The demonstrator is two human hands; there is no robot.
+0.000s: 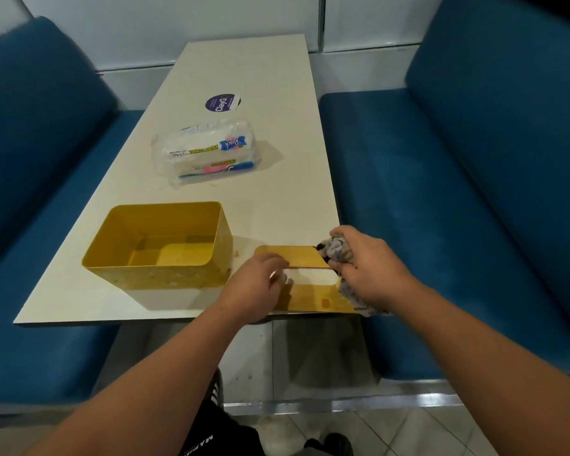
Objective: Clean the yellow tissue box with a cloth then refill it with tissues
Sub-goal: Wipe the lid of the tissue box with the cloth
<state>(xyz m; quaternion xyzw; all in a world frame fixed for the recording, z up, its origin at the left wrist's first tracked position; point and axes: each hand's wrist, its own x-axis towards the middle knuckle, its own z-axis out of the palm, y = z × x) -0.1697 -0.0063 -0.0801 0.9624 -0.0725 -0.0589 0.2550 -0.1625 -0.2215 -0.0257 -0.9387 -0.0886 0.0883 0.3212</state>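
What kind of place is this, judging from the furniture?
Probably a diner or fast-food booth: blue padded benches face each other across a narrow white table, with a round sticker on it.

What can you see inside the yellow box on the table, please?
The yellow box stands open with no tissues inside: only its bare floor, with faint marks and a darker patch toward the back. The near wall hides the front strip of the floor.
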